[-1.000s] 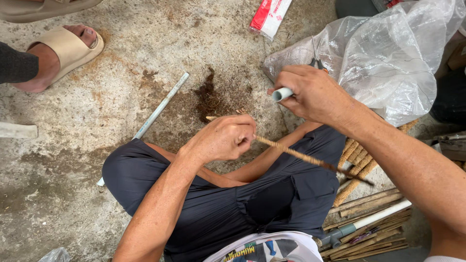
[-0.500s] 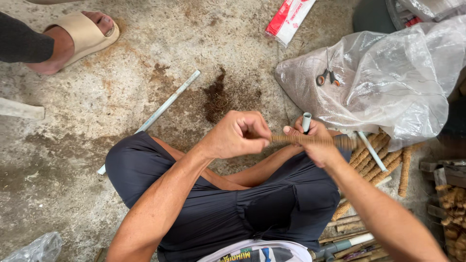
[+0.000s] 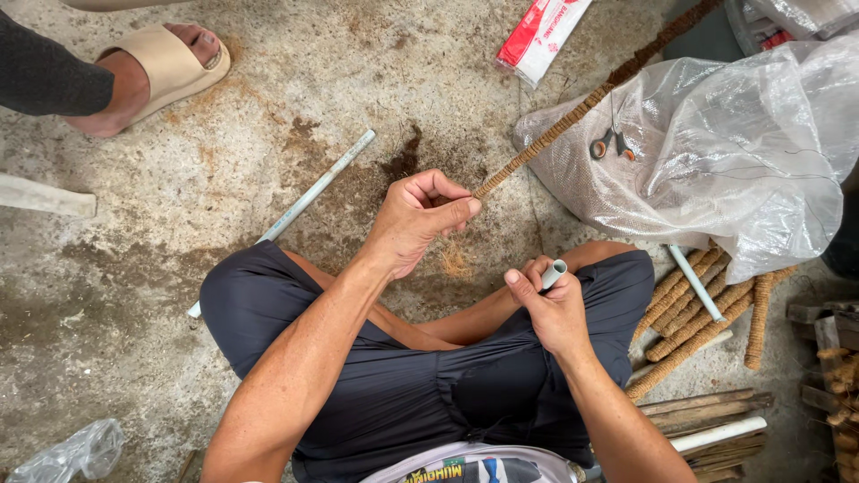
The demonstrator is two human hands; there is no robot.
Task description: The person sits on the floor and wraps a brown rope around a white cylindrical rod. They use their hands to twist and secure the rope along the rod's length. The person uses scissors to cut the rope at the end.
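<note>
I sit cross-legged on a concrete floor. My left hand (image 3: 420, 219) pinches the near end of a long stick wrapped in brown coir rope (image 3: 582, 107), which runs up and right over the floor towards the plastic bag. My right hand (image 3: 550, 309) is closed around a short grey plastic pipe (image 3: 555, 273), whose open end sticks out above my fingers, over my knee. A few loose brown fibres (image 3: 455, 259) hang just below my left hand.
A large clear plastic bag (image 3: 716, 152) with scissors (image 3: 607, 143) on it lies at right. Rope-wrapped sticks (image 3: 698, 313) and wooden slats (image 3: 707, 411) are piled beside my right leg. A long grey pipe (image 3: 313, 192) lies on the floor. Another person's sandalled foot (image 3: 152, 72) is at top left.
My left hand has drawn the rope-wrapped stick out, so it now points up and right. My right hand, with the short pipe, has dropped from the bag to my knee.
</note>
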